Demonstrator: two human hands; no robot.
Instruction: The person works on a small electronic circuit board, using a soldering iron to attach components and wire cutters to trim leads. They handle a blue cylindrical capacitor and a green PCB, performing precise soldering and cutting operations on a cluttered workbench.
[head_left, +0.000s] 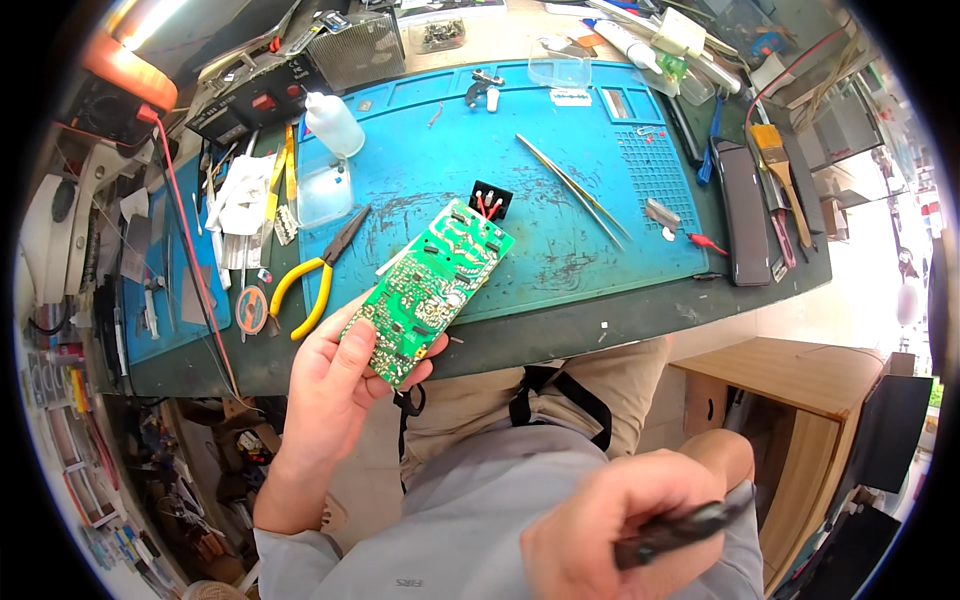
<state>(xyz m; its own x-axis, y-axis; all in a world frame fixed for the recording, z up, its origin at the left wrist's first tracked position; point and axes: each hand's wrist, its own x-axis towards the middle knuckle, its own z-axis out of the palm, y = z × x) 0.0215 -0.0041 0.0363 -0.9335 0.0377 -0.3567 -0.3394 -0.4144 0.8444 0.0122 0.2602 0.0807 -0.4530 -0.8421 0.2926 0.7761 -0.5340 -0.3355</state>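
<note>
My left hand (330, 380) grips a green circuit board (430, 290) by its lower end, solder side up, over the bench's front edge. A black connector with red wires (492, 200) is at the board's upper end. Yellow-handled pliers (315, 290) lie left of the board, and tweezers (570, 190) lie to its right on the blue mat (600, 270). My right hand (625, 515), blurred and low in front of my body, is closed around a dark elongated tool (690, 530); I cannot make out its ends.
A squeeze bottle (335, 125) and clear tray (322, 197) sit at the back left, beside a black powered unit (235, 105) and an orange meter (110, 90). A brush (782, 180) and dark phone-like slab (745, 220) lie at right. A wooden cabinet (785, 375) stands below right.
</note>
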